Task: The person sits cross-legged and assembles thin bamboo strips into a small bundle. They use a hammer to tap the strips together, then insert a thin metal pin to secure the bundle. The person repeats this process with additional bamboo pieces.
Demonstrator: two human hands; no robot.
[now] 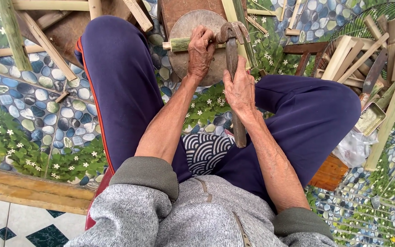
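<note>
— What's underfoot here?

— A floor mat [28, 114] printed with pebbles, leaves and small white flowers, bordered by a wooden sill and tile. A person sits over it, knees apart.

— And the work itself?

— A short bamboo piece [179, 44] lies across a round wooden block [193, 23], its long axis running left to right. The left hand [200, 50] sits right on it, fingers closed around it, pinning it down.

— The other hand?

— The right hand [239, 89] has its fingers wrapped around the handle of a claw hammer [232, 50], whose head stands just right of the left hand, above the bamboo's far end.

— Around them?

— Split bamboo slats [37, 36] lie scattered to the left; to the right a wire basket [380, 27] holds more slats and a knife-like blade. Nothing stands between hammer and bamboo.
</note>
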